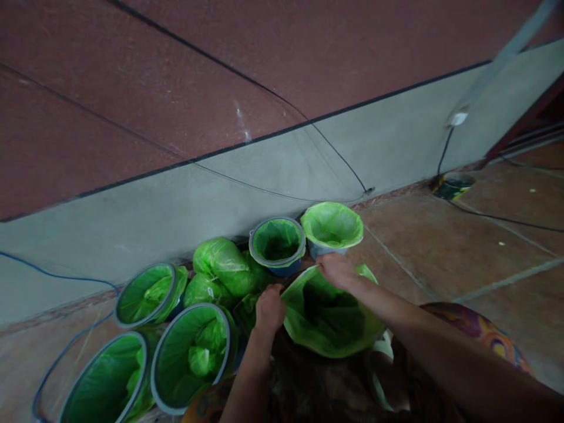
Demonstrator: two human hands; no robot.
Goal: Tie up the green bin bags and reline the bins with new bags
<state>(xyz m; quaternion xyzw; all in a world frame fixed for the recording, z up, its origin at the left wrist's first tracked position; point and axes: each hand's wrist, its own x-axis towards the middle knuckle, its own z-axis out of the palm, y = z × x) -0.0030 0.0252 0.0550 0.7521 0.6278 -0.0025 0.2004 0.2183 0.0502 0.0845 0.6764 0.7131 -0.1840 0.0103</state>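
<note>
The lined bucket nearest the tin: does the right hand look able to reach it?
Probably yes: the right hand is just in front of the bucket, nothing visible between them, though it might first release the bag.

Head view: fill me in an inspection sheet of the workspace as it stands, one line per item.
Surface: tiled floor, small pale specks toward the right.
Job's things: green liner, spread open between the hands; the container beneath is hard to make out.
Clutter: stuffed green bags among lined buckets; a can near the wall's foot.
Hands: left hand grips the liner's left edge; right hand its far edge.
Cables: blue cable on the left; black cable slanting down the wall; another dark cable across the floor at right.
Surroundings: wall, reddish above, grey below; co-workers: nothing seen.
</note>
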